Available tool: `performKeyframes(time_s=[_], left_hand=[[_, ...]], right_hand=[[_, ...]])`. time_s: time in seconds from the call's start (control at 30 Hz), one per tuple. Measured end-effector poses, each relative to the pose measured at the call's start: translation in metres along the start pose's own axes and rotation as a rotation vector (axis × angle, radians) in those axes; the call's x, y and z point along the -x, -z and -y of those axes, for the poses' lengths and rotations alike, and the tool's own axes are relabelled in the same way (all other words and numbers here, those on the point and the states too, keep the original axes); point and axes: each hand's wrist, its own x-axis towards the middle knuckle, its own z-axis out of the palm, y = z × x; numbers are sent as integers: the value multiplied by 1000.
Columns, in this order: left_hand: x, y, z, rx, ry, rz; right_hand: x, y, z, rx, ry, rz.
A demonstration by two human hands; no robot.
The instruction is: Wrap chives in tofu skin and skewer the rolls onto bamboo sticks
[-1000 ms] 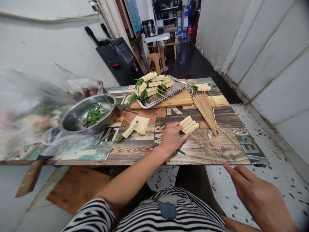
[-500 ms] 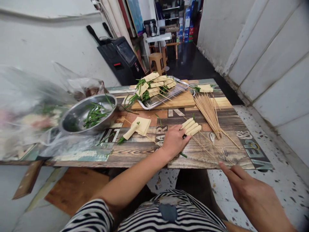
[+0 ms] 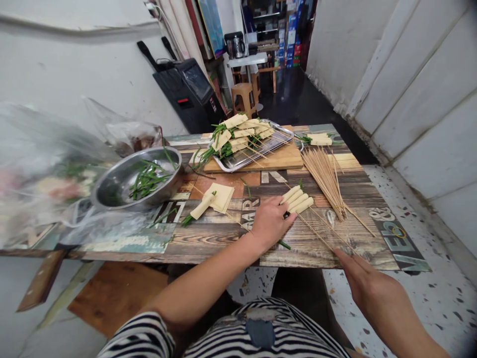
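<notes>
Several pale rolls lie side by side near the middle of the table, with two skewers running from them toward the front edge. My left hand is closed on the left ends of the rolls. At the front edge, my right hand has its fingers together at the skewers' near ends; its fingertips' hold is partly hidden. Left of my left hand, one skewered roll with green stalks rests beside a stack of pale square sheets.
A metal bowl with green stalks stands at the left, near plastic bags. Behind are a metal tray of filled rolls on a wooden board and another bundle. Loose skewers lie right. A knife handle overhangs the front edge.
My right hand has shifted slightly left, its fingers now closer together against the skewer ends. The view has tilted a little; my left hand remains at the rolls.
</notes>
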Motion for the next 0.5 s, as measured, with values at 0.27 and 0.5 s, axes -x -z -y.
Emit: performKeyframes(time_s=[0.27,0.5], left_hand=[[4,9,-10,-183,26,39],[1,9,-6,-150,32,100]], right_hand=[[-12,9,-6,53,89,24],[-1,-11,-13,-74,69,2]])
